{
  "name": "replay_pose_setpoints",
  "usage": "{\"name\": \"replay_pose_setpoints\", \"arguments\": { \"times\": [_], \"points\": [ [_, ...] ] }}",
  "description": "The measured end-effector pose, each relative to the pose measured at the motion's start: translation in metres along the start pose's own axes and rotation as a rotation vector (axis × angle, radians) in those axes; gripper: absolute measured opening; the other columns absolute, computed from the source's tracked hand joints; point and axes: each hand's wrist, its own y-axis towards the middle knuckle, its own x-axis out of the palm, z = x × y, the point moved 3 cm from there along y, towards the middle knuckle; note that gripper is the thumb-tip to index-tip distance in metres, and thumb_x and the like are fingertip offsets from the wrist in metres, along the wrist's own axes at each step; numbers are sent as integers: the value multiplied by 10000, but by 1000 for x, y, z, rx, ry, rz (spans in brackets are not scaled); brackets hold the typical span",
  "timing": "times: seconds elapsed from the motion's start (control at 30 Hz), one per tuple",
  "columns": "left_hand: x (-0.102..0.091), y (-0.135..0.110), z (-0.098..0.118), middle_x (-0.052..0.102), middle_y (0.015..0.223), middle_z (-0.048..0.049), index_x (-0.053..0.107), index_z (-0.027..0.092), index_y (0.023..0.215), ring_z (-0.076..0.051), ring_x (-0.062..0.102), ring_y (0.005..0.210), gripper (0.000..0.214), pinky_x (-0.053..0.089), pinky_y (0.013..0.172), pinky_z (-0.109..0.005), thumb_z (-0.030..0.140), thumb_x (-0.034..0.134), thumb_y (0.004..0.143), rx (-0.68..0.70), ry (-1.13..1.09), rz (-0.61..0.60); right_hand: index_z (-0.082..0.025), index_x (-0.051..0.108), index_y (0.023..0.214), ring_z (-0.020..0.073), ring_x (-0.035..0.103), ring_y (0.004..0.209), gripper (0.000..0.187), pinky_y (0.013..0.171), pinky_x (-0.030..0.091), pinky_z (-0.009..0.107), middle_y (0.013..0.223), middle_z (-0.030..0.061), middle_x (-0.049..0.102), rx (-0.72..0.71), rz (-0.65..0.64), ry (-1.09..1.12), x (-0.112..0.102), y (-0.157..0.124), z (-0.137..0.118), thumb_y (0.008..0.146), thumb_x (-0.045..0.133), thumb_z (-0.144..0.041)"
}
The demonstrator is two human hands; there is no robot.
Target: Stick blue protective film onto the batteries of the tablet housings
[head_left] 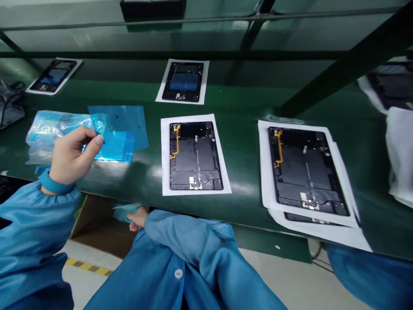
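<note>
My left hand [75, 153] is over the table at the left, thumb and forefinger pinched at the edge of a small stack of blue film sheets [118, 146]. Beneath that hand lies a crinkled clear plastic bag [45, 129]. A larger flat blue sheet [129, 120] lies behind the stack. Below the table edge, my right hand [138, 218] has its fingers closed on a pale blue-green piece of film [122, 212], above an open cardboard box [97, 228]. An opened tablet [196, 159] with an orange flex cable rests on white paper before me.
To the right, another opened tablet [306, 172] lies on white sheets over a further one. Two tablets with blue film, one at the centre [183, 82] and one at the left [54, 76], lie at the back. A green slanted post [338, 64] rises at the right.
</note>
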Motion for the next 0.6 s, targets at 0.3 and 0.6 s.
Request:
{"name": "replay_pose_setpoints", "arguments": {
  "times": [0.3, 0.6],
  "points": [
    [31, -36, 84, 541, 653, 18, 519, 221, 780, -138, 497, 604, 140, 411, 590, -292, 183, 592, 892, 464, 24, -166, -224, 717, 1196, 154, 711, 767, 365, 763, 605, 307, 991, 43, 766, 64, 252, -107, -128, -42, -118, 931, 629, -459],
    [95, -38, 138, 588, 689, -16, 589, 187, 782, -169, 521, 641, 237, 384, 573, -341, 284, 503, 980, 662, -24, -270, -214, 532, 735, 141, 600, 698, 394, 740, 522, 297, 738, 16, 643, -96, 246, -500, -176, -28, -137, 1059, 403, -397]
  ]
}}
